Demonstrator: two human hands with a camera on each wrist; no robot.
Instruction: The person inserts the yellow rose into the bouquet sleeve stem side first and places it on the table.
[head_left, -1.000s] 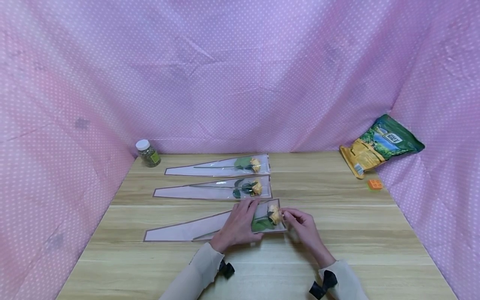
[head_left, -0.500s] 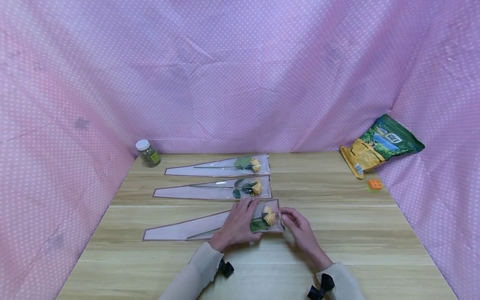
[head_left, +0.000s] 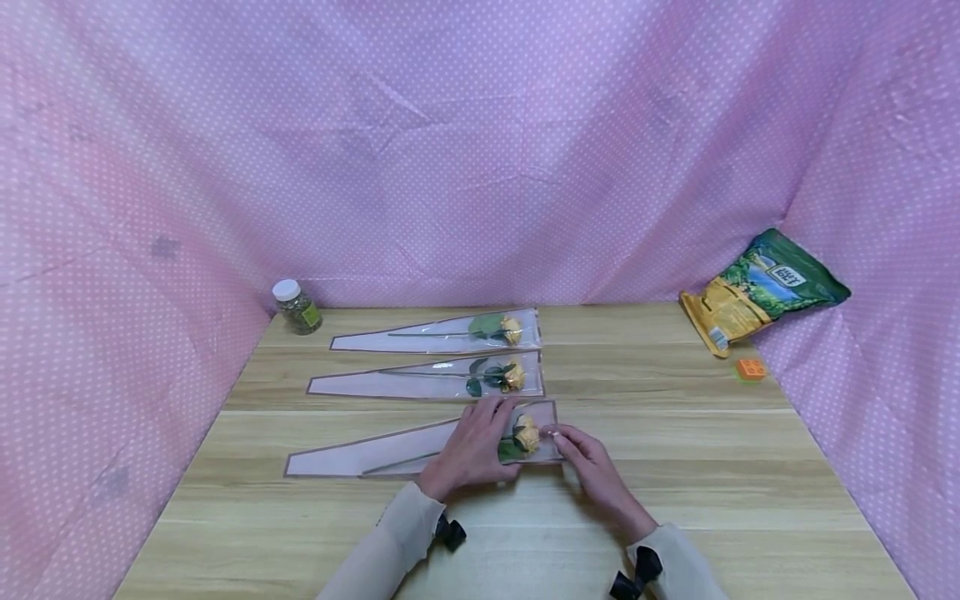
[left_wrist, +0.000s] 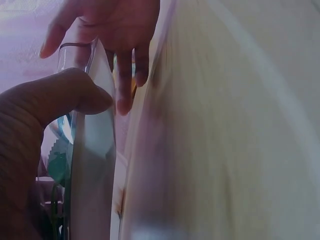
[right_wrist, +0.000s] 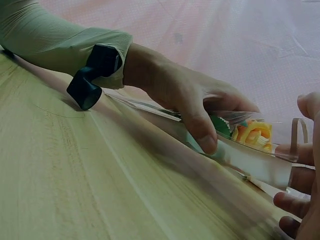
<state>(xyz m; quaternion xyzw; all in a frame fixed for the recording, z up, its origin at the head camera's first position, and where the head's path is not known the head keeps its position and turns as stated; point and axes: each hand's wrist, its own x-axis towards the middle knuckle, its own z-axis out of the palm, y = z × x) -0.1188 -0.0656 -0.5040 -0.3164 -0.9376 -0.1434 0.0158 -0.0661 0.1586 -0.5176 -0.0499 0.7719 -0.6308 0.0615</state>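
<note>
A tapered clear-and-white flower sleeve (head_left: 352, 454) with a dark border lies nearest the person, a yellow rose (head_left: 527, 435) inside it. The left hand (head_left: 476, 446) grips the sleeve across its width, thumb on the near edge and fingers over the far edge, hiding part of the stem. At the wide right end is the right hand (head_left: 592, 471). In the right wrist view the right hand's fingers (right_wrist: 290, 150) are at the sleeve's mouth, one reaching inside toward the rose head, the others loosely extended below.
Two more sleeves, each with a yellow rose, lie behind: a middle sleeve (head_left: 345, 385) and a back sleeve (head_left: 360, 342). A white-capped jar (head_left: 298, 308) stands back left. A green and yellow bag (head_left: 765, 287) leans back right beside an orange block (head_left: 750, 370).
The rose has slid left, deeper into the front sleeve, and the right hand has moved left with it. The sleeve shifted slightly left. The left hand keeps its grip.
</note>
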